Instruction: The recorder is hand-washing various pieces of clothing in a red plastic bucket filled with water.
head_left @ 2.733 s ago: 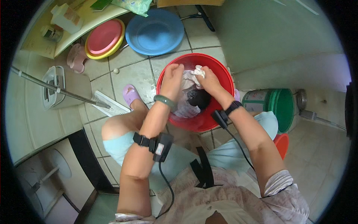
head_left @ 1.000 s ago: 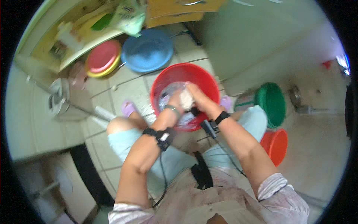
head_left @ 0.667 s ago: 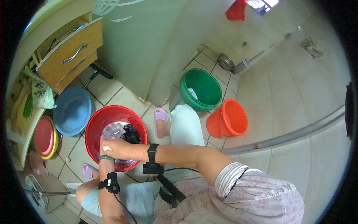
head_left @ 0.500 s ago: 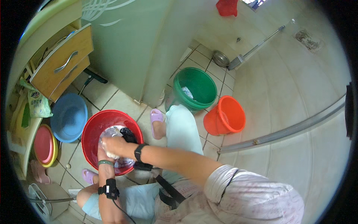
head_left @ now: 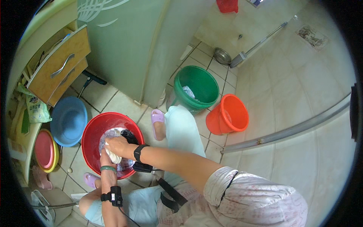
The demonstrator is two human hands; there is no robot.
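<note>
Inside the red bucket point(head_left: 89, 145) on the floor before me, both of my hands are at a white cloth point(head_left: 114, 157). My right hand point(head_left: 118, 146) comes over from the right and is closed on the cloth's upper part. Lower down, my left hand point(head_left: 105, 157) is wrapped round the same cloth, its fingers partly covered by the right hand and the fabric. Sudsy water point(head_left: 109, 134) lies behind the hands. A black cloth point(head_left: 130, 137) rests by the bucket's right wall, and a pale patterned cloth point(head_left: 125, 164) shows below the right wrist.
A blue basin point(head_left: 68, 123) stands left of the bucket, beside a pink basin point(head_left: 44, 149). Farther right are a green bucket point(head_left: 204, 87) holding some cloth and an orange bucket point(head_left: 217, 119). An open wooden drawer point(head_left: 60, 62) juts out at upper left. A mop point(head_left: 239, 59) leans on the wall.
My hands have shifted slightly within the bucket, the right one a little to the right. More of the white cloth shows between them now. The view has tilted slightly.
</note>
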